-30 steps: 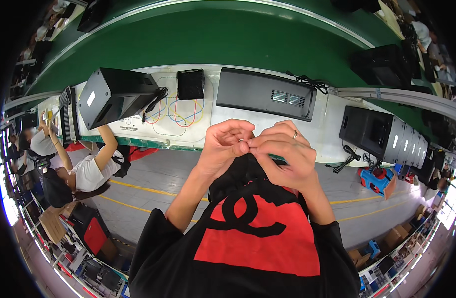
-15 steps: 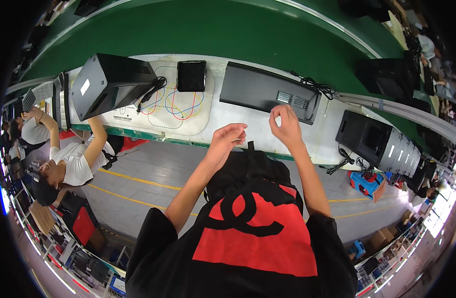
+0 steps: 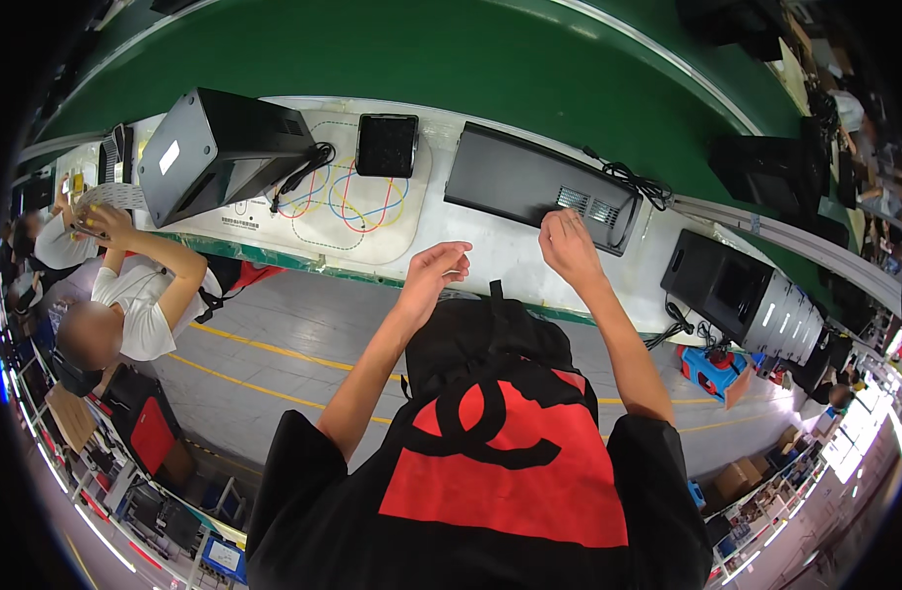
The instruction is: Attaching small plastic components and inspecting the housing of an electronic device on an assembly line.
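Observation:
A long black box-shaped appliance [image 3: 515, 172] lies across the white bench in front of me, with a pair of slotted vents [image 3: 588, 205] toward its right end. My right hand [image 3: 575, 254] is at its near edge, below the vents; the fingers are drawn together, and whether they touch the casing is unclear. My left hand [image 3: 434, 277] is over the bench's front edge, left of the box and apart from it. Its fingers are curled in against the thumb, and anything between them is hidden. A coiled black cable [image 3: 640, 185] lies at the box's far right corner.
Left on the bench stand a larger black appliance [image 3: 236, 157] with a cable and a black square tray [image 3: 387, 146], on a mat with coloured loops [image 3: 372, 206]. More black units [image 3: 721, 275] line the right. A co-worker [image 3: 141, 305] works at the far left.
My right hand's fingers have come closer together near the box's edge. My left hand has shifted slightly left. The co-worker has raised both hands, now with a perforated light-coloured piece between them.

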Tool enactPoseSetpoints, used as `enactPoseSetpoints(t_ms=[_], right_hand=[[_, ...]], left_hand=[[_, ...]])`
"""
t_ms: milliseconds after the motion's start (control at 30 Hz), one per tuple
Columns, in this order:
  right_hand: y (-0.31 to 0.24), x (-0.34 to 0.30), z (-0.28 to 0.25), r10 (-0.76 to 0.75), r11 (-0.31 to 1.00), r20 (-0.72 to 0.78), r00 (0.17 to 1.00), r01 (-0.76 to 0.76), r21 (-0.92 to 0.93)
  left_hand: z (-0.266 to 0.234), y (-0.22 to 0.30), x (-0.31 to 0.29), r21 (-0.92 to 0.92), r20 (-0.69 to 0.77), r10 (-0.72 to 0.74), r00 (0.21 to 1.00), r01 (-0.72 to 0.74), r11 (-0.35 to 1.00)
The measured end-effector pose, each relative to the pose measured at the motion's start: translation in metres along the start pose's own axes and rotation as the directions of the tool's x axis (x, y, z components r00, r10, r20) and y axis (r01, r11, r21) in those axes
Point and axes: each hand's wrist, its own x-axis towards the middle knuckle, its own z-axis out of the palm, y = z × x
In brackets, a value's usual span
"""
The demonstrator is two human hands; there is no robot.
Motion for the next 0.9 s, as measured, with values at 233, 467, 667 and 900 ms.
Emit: enactPoseSetpoints(t_ms=[233, 467, 667, 900], right_hand=[[-0.015, 0.010, -0.004, 0.150, 0.983, 0.102, 0.983, -0.137, -0.126], [0.003, 0.044, -0.005, 0.585, 0.785, 0.325, 0.743, -0.620, 0.006], [-0.011, 0.048, -0.005, 0.654, 0.756, 0.251, 0.713, -0.617, -0.218], [0.025, -0.062, -0.028, 0.771, 0.572, -0.157, 0.618, -0.562, 0.597]], left_hand=[[-0.009, -0.002, 0.002, 0.018, -0.037, -0.003, 0.999, 0.003, 1.000], [-0.028, 0.003, 0.016, 0.019, -0.128, 0.037, 0.991, -0.034, 0.999], [-0.046, 0.006, 0.077, 0.161, -0.297, 0.295, 0.908, -0.257, 0.953], [-0.046, -0.013, 0.156, 0.141, -0.140, 0.339, 0.930, -0.320, 0.937]])
